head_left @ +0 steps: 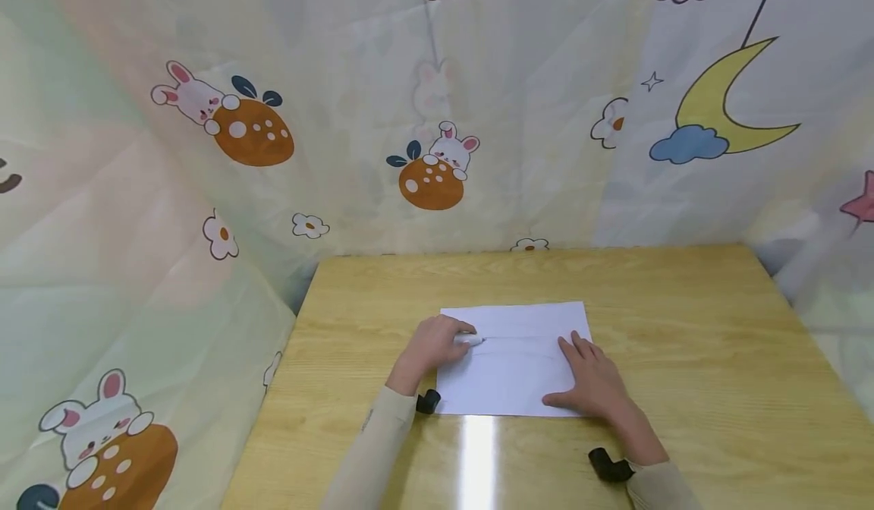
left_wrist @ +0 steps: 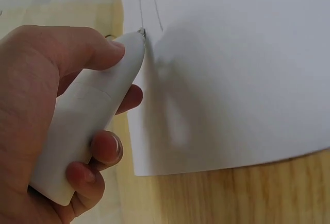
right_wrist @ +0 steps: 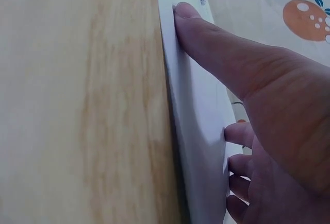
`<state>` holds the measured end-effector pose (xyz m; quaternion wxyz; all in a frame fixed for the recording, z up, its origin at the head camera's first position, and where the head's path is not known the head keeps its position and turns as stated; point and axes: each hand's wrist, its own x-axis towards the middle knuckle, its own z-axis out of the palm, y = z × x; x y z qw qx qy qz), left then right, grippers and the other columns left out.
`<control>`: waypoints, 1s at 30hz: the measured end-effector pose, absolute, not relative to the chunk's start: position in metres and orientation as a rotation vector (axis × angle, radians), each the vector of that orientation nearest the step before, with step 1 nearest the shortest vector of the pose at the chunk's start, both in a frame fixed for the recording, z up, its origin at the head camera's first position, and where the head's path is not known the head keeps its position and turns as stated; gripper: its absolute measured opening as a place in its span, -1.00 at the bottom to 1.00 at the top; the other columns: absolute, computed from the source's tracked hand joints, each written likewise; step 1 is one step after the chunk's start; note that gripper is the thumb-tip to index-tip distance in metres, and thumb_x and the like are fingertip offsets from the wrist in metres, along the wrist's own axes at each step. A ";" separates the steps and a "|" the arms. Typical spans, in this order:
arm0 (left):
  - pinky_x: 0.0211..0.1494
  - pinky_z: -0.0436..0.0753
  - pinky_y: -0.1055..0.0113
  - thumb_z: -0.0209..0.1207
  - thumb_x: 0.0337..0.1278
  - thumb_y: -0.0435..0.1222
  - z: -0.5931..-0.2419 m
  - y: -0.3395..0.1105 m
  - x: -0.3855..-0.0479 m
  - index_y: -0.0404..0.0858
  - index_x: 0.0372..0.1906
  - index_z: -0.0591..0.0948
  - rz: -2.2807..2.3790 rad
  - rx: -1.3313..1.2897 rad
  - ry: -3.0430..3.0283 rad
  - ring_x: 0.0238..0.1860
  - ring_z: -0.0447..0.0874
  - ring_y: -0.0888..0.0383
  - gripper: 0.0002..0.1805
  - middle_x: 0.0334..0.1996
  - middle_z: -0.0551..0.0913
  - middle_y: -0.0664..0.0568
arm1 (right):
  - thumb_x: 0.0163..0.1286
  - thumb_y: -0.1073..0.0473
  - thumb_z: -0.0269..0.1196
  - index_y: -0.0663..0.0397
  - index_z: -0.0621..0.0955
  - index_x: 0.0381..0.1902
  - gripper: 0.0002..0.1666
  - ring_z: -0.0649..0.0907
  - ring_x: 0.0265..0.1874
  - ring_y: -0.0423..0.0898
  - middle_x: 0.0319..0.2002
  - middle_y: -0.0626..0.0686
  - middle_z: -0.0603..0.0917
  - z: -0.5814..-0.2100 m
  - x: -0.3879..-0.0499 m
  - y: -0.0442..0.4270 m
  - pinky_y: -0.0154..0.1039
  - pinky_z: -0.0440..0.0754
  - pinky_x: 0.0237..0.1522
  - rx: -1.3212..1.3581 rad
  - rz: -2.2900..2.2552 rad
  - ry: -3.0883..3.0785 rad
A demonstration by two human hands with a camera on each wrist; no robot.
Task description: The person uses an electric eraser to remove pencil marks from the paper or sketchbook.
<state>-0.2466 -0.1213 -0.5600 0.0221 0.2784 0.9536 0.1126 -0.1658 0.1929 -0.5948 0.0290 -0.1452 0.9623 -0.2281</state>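
Note:
A white sheet of paper (head_left: 505, 388) lies on the wooden table. My left hand (head_left: 434, 341) grips a thick white handheld tool (left_wrist: 85, 110) at the sheet's left side, thumb near its front end. The tool's small metal tip (left_wrist: 142, 31) is at the paper, by the end of one of two thin lines (left_wrist: 155, 5); its exact kind is unclear. Spread over the sheet's right side, my right hand (head_left: 592, 377) presses on the paper. Its thumb (right_wrist: 188, 12) lies near the front edge, with the other fingers farther back.
The wooden table (head_left: 717, 358) extends around the sheet on all sides. Behind and to the left hangs a printed cloth (head_left: 532, 146) with rabbits and a moon. A black piece (head_left: 429, 401) sits by the left wrist, another black piece (head_left: 609, 466) by the right.

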 end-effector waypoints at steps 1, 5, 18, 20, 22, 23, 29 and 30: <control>-0.48 0.40 0.39 0.26 0.10 -0.15 -0.559 -0.121 -0.248 0.09 -0.07 0.74 0.347 0.852 2.955 -0.49 0.45 0.30 -0.74 -0.22 0.72 0.23 | -0.16 -0.48 0.42 0.32 0.28 0.40 0.37 0.19 0.32 0.42 0.40 0.43 0.15 -0.594 -0.166 0.193 0.38 0.22 0.15 -0.449 -0.697 2.964; -0.50 0.37 0.39 0.25 0.09 -0.17 -0.559 -0.122 -0.250 0.09 -0.07 0.74 0.321 0.806 2.950 -0.52 0.40 0.29 -0.73 -0.23 0.72 0.23 | -0.16 -0.49 0.41 0.32 0.28 0.41 0.38 0.18 0.32 0.43 0.40 0.44 0.15 -0.592 -0.167 0.191 0.39 0.22 0.13 -0.455 -0.711 2.947; -0.48 0.40 0.41 0.25 0.13 -0.13 -0.557 -0.123 -0.248 0.07 -0.07 0.75 0.379 0.846 2.947 -0.52 0.42 0.30 -0.75 -0.23 0.72 0.22 | -0.17 -0.47 0.43 0.29 0.28 0.41 0.37 0.18 0.33 0.42 0.40 0.42 0.16 -0.588 -0.167 0.193 0.39 0.20 0.14 -0.424 -0.709 2.952; -0.47 0.40 0.41 0.25 0.13 -0.12 -0.558 -0.124 -0.247 0.08 -0.08 0.75 0.399 0.852 2.924 -0.51 0.43 0.30 -0.75 -0.24 0.72 0.23 | -0.18 -0.48 0.43 0.30 0.28 0.41 0.38 0.18 0.32 0.43 0.40 0.42 0.15 -0.589 -0.167 0.193 0.40 0.21 0.14 -0.422 -0.700 2.948; -0.44 0.41 0.41 0.25 0.14 -0.12 -0.558 -0.124 -0.247 0.09 -0.07 0.75 0.405 0.851 2.916 -0.48 0.44 0.31 -0.75 -0.24 0.72 0.24 | -0.18 -0.49 0.43 0.30 0.27 0.42 0.40 0.17 0.32 0.43 0.41 0.42 0.14 -0.590 -0.166 0.193 0.40 0.20 0.14 -0.413 -0.695 2.942; -0.43 0.41 0.41 0.24 0.14 -0.12 -0.558 -0.124 -0.247 0.09 -0.07 0.75 0.403 0.846 2.923 -0.47 0.44 0.31 -0.75 -0.23 0.72 0.24 | -0.18 -0.49 0.43 0.30 0.27 0.42 0.40 0.17 0.33 0.43 0.41 0.42 0.14 -0.590 -0.166 0.193 0.41 0.20 0.13 -0.412 -0.696 2.941; -0.45 0.42 0.40 0.23 0.16 -0.14 -0.558 -0.124 -0.248 0.10 -0.05 0.74 0.376 0.836 2.955 -0.47 0.45 0.30 -0.74 -0.21 0.72 0.23 | -0.16 -0.46 0.43 0.31 0.27 0.41 0.37 0.17 0.33 0.42 0.41 0.42 0.14 -0.588 -0.167 0.194 0.41 0.18 0.14 -0.421 -0.709 2.948; -0.45 0.42 0.41 0.24 0.16 -0.14 -0.557 -0.124 -0.248 0.10 -0.05 0.75 0.374 0.841 2.947 -0.47 0.45 0.30 -0.74 -0.22 0.72 0.24 | -0.16 -0.46 0.44 0.31 0.27 0.41 0.37 0.17 0.33 0.42 0.41 0.43 0.15 -0.587 -0.167 0.194 0.40 0.18 0.15 -0.424 -0.707 2.947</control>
